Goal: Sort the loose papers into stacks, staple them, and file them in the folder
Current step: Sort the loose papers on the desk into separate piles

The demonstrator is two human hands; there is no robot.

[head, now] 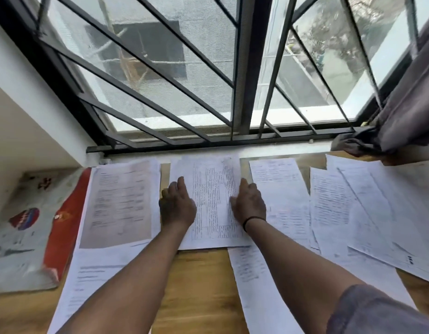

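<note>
Wooden tabletop (204, 280) under a barred window (184, 80). Left hand (177, 208) and right hand (248, 204) rest flat, fingers extended, on the side edges of a printed table sheet (213, 201) at the far edge. More loose papers (341, 208) overlap toward the right edge; a red-edged folder (66, 220) lies at the left edge

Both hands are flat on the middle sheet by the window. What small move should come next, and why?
Probably square up the middle sheet and let go. The left hand and the right hand press its two side edges with straight fingers, neither in a grip. Its near edge overlaps another sheet, and the papers at the right still lie fanned and unsorted, so they seem the next to gather.
</note>
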